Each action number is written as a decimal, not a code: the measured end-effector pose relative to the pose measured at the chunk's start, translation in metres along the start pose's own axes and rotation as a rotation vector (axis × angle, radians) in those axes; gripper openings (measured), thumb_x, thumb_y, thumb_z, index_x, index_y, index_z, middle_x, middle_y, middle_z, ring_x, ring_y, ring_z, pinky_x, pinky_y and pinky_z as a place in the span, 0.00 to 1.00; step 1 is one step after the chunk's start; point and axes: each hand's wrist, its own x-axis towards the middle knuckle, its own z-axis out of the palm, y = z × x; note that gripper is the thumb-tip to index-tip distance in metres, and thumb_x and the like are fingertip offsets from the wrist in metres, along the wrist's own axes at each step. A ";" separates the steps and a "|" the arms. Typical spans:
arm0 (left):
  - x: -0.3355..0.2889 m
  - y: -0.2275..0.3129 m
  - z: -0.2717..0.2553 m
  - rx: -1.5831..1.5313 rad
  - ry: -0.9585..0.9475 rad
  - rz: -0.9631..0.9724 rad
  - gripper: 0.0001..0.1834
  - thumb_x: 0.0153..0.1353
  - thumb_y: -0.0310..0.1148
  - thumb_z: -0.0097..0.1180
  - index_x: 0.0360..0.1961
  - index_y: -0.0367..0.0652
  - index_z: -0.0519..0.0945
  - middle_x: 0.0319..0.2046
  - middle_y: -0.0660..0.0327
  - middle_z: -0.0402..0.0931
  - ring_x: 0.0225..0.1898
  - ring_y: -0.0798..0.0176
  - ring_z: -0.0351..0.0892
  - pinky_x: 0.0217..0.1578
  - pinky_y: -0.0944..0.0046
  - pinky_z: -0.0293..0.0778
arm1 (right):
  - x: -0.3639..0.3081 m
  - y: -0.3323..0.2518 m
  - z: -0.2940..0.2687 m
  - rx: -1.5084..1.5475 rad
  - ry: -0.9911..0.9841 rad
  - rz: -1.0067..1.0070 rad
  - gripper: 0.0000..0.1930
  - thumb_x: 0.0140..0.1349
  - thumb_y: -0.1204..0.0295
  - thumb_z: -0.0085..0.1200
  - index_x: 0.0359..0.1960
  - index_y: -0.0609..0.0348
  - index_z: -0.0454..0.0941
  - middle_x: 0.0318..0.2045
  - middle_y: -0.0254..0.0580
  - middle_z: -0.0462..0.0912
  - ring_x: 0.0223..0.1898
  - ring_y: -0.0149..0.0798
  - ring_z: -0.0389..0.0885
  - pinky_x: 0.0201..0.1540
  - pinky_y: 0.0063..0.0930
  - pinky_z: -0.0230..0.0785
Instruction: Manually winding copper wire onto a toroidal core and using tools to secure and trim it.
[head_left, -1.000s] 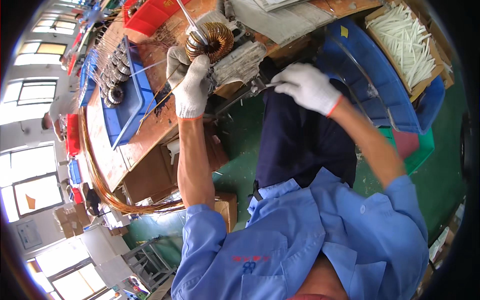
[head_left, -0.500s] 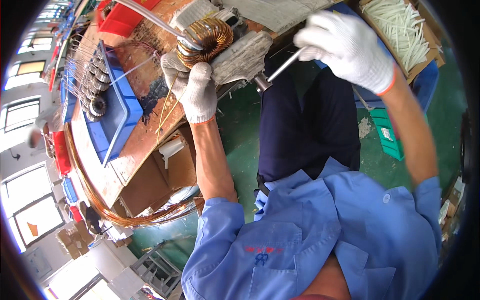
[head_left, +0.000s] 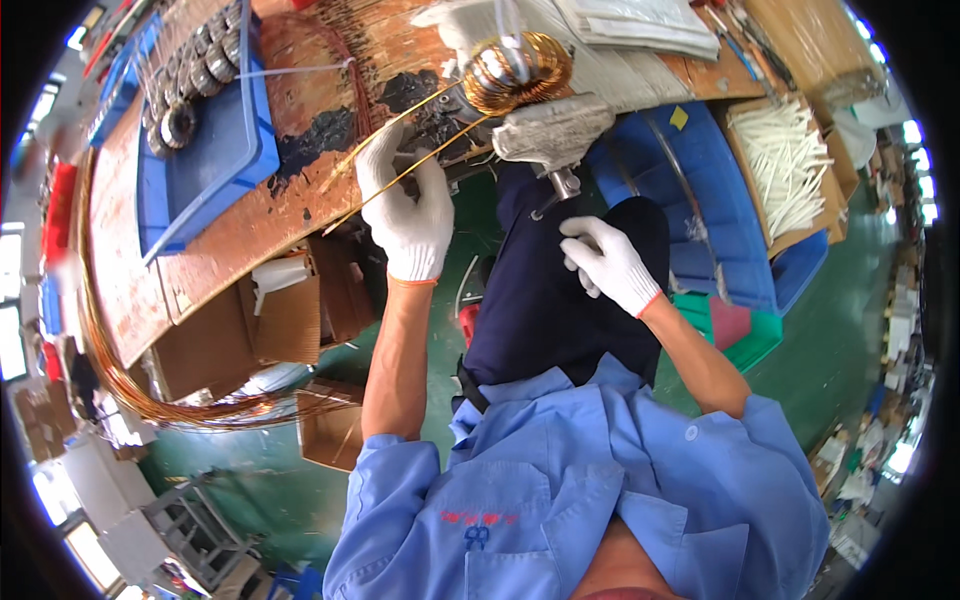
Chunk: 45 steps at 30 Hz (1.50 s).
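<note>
A ring-shaped coil wound with copper wire [head_left: 520, 75] sits in a bench vise with pale, wrapped jaws [head_left: 555, 132]. Whitish strands pass over the top of the coil. Two thick copper wire ends [head_left: 440, 153] stick out from it toward the lower left. My left hand [head_left: 410, 215], in a white knit glove, is beside these wires, fingers and thumb apart; one wire crosses in front of it. Below the vise's handle [head_left: 545, 211], my gloved right hand [head_left: 612, 265] hovers over my lap, fingers loosely bent and holding nothing visible.
A blue tray [head_left: 215, 170] with several dark ring coils stands on the worn bench at left. Long copper wires [head_left: 95, 330] bend around the bench corner. At right are a carton of white strips [head_left: 785, 170], a blue bin [head_left: 650, 165] and a green crate [head_left: 755, 340].
My right hand has let go of the vise handle and moved down over my lap. My left hand has come away from the coil onto the wire ends' side. The view has shifted.
</note>
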 end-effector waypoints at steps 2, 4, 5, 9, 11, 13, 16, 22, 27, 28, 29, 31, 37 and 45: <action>0.016 0.005 -0.006 0.869 0.218 0.503 0.33 0.64 0.31 0.67 0.68 0.34 0.69 0.59 0.40 0.73 0.46 0.39 0.84 0.45 0.45 0.83 | 0.000 0.010 -0.006 -0.021 -0.019 -0.002 0.13 0.73 0.70 0.58 0.53 0.63 0.78 0.28 0.38 0.81 0.17 0.26 0.73 0.18 0.25 0.66; 0.033 0.009 0.001 1.016 0.290 0.180 0.40 0.65 0.43 0.67 0.69 0.31 0.66 0.57 0.34 0.71 0.47 0.32 0.84 0.47 0.42 0.82 | -0.003 0.015 -0.005 -0.031 -0.023 0.056 0.12 0.73 0.69 0.58 0.52 0.63 0.79 0.27 0.38 0.81 0.18 0.25 0.73 0.18 0.24 0.66; 0.042 0.007 -0.005 1.068 0.277 0.155 0.38 0.65 0.44 0.67 0.67 0.31 0.67 0.56 0.34 0.72 0.46 0.32 0.84 0.47 0.42 0.82 | -0.005 0.014 0.001 -0.078 -0.043 0.079 0.12 0.73 0.69 0.57 0.51 0.63 0.80 0.27 0.38 0.81 0.18 0.25 0.74 0.19 0.24 0.67; 0.073 0.005 -0.029 1.197 0.209 0.046 0.25 0.65 0.40 0.65 0.54 0.31 0.73 0.47 0.38 0.76 0.41 0.34 0.86 0.42 0.43 0.83 | -0.013 0.016 0.029 -0.041 -0.169 0.133 0.11 0.73 0.69 0.58 0.50 0.61 0.81 0.28 0.37 0.81 0.19 0.24 0.73 0.20 0.23 0.66; 0.085 0.002 -0.036 1.282 0.239 0.096 0.16 0.66 0.35 0.62 0.46 0.33 0.77 0.39 0.41 0.81 0.38 0.35 0.87 0.40 0.43 0.84 | -0.015 0.011 0.041 -0.029 -0.195 0.102 0.10 0.72 0.69 0.58 0.49 0.62 0.82 0.26 0.36 0.82 0.19 0.24 0.74 0.21 0.24 0.66; 0.086 0.004 -0.039 1.260 0.228 0.051 0.14 0.65 0.35 0.61 0.43 0.34 0.79 0.39 0.40 0.83 0.39 0.35 0.87 0.41 0.43 0.84 | -0.016 -0.001 0.056 -0.005 -0.170 -0.007 0.10 0.74 0.70 0.57 0.48 0.63 0.82 0.25 0.36 0.81 0.18 0.24 0.73 0.20 0.23 0.64; 0.082 0.011 -0.052 1.160 0.173 -0.031 0.13 0.64 0.35 0.59 0.42 0.35 0.83 0.36 0.40 0.86 0.41 0.36 0.88 0.44 0.44 0.83 | -0.004 -0.038 0.088 0.140 -0.098 -0.278 0.09 0.76 0.71 0.54 0.47 0.65 0.82 0.23 0.36 0.80 0.15 0.22 0.70 0.18 0.22 0.59; 0.075 0.042 -0.051 0.400 -0.024 -0.496 0.14 0.65 0.35 0.65 0.42 0.34 0.83 0.20 0.65 0.75 0.14 0.71 0.69 0.15 0.67 0.63 | 0.062 -0.110 0.137 0.410 -0.076 -0.127 0.17 0.74 0.61 0.56 0.42 0.67 0.83 0.29 0.42 0.86 0.17 0.31 0.78 0.18 0.26 0.72; 0.074 0.038 -0.051 0.258 -0.029 -0.489 0.11 0.62 0.30 0.65 0.39 0.30 0.84 0.20 0.62 0.76 0.16 0.71 0.70 0.18 0.67 0.64 | 0.077 -0.112 0.152 0.635 -0.126 -0.127 0.15 0.72 0.64 0.59 0.40 0.68 0.83 0.29 0.41 0.87 0.17 0.28 0.78 0.17 0.26 0.73; 0.073 0.035 -0.051 0.263 -0.029 -0.491 0.11 0.62 0.30 0.65 0.39 0.30 0.84 0.20 0.62 0.76 0.16 0.71 0.70 0.18 0.67 0.64 | 0.077 -0.111 0.154 0.677 -0.139 -0.129 0.13 0.72 0.65 0.60 0.41 0.66 0.84 0.31 0.40 0.87 0.18 0.27 0.78 0.19 0.24 0.73; 0.072 0.031 -0.048 0.308 0.028 -0.433 0.11 0.62 0.30 0.65 0.38 0.30 0.85 0.20 0.61 0.77 0.17 0.70 0.71 0.18 0.67 0.65 | 0.074 -0.107 0.152 0.697 -0.149 -0.101 0.13 0.71 0.66 0.61 0.42 0.68 0.84 0.30 0.41 0.86 0.17 0.27 0.76 0.19 0.25 0.72; 0.073 0.017 -0.046 0.331 0.107 -0.318 0.12 0.61 0.32 0.66 0.35 0.30 0.85 0.20 0.59 0.79 0.18 0.68 0.75 0.21 0.66 0.69 | 0.062 -0.100 0.143 0.676 -0.137 -0.077 0.14 0.70 0.67 0.61 0.44 0.69 0.83 0.30 0.41 0.85 0.18 0.27 0.76 0.20 0.25 0.72; 0.072 0.006 -0.034 0.352 0.177 -0.083 0.18 0.66 0.33 0.64 0.51 0.30 0.81 0.30 0.57 0.83 0.20 0.69 0.76 0.21 0.68 0.72 | -0.024 -0.054 0.093 0.698 -0.340 0.137 0.11 0.72 0.71 0.60 0.48 0.68 0.81 0.29 0.37 0.80 0.19 0.22 0.70 0.19 0.21 0.63; 0.033 0.005 -0.049 0.339 -0.088 0.340 0.09 0.70 0.27 0.61 0.40 0.30 0.88 0.48 0.52 0.87 0.51 0.58 0.84 0.57 0.61 0.76 | -0.131 -0.011 -0.016 0.449 -0.349 0.250 0.05 0.71 0.78 0.54 0.42 0.68 0.80 0.25 0.35 0.78 0.18 0.21 0.68 0.20 0.19 0.59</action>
